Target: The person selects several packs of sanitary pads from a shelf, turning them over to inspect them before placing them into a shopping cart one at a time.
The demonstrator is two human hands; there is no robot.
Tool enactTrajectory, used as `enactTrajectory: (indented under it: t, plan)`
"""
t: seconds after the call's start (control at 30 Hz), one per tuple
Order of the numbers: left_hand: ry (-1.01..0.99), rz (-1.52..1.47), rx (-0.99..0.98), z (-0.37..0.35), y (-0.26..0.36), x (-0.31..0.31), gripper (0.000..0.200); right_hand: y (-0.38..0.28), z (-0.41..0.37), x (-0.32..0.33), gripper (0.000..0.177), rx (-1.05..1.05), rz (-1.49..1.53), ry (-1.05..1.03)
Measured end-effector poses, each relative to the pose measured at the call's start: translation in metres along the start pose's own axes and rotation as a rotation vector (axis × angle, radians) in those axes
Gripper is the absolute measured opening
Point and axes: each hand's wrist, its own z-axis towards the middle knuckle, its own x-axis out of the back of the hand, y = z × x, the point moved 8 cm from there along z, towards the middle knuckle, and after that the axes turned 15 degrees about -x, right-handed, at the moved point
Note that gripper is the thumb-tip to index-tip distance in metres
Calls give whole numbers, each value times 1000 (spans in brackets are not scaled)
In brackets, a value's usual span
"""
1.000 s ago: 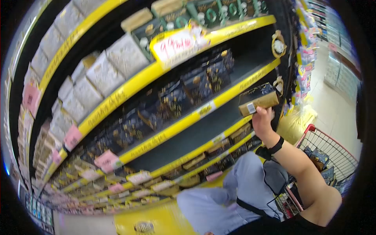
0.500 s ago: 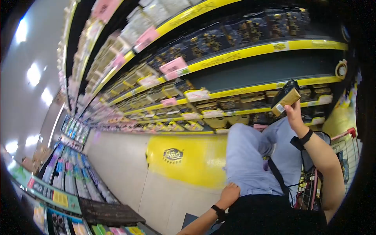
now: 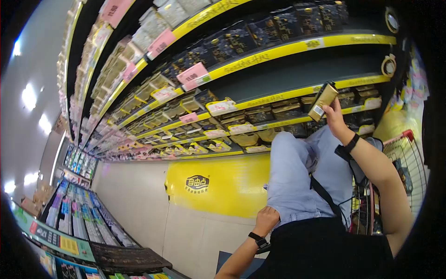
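A black and gold package (image 3: 324,102) is held up in my right hand (image 3: 335,117), its gold side facing me, in front of the lower shelf edges. The fingers wrap round its lower right side. Beside my thigh, my left hand (image 3: 267,220) rests closed against the light blue trousers (image 3: 295,186); whether anything is under its fingers cannot be made out. Dark packages (image 3: 285,24) stand in a row on an upper shelf, and more dark and gold ones (image 3: 260,114) fill a lower shelf.
Yellow shelf edges (image 3: 260,57) carry pink price tags (image 3: 192,74). A wire shopping cart (image 3: 409,160) with items inside stands at the right. A yellow floor sticker (image 3: 223,186) lies before the shelves. Another product display (image 3: 88,209) lines the lower left.
The view has shifted slightly, so the shelves appear lower left. My right hand and the package have turned a little, showing more of its gold side. My left hand stays by the thigh.
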Motion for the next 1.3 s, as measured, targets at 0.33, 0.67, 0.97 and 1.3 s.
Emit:
enactTrajectory:
  t: [0.33,0.67,0.97,1.3]
  plan:
    - [106,-234,353,-67,-10,112,19,1,2,8,44,-142,151,66]
    - [1168,-1387,748,-22,-108,154,32,21,16,17,47,-285,524,-43]
    - [837,-1839,590,74,-145,80,77,-32,-20,-33,81,-421,489,-541]
    - [504,-2043,438,223,-120,67,85,21,5,-3,74,-499,639,-461]
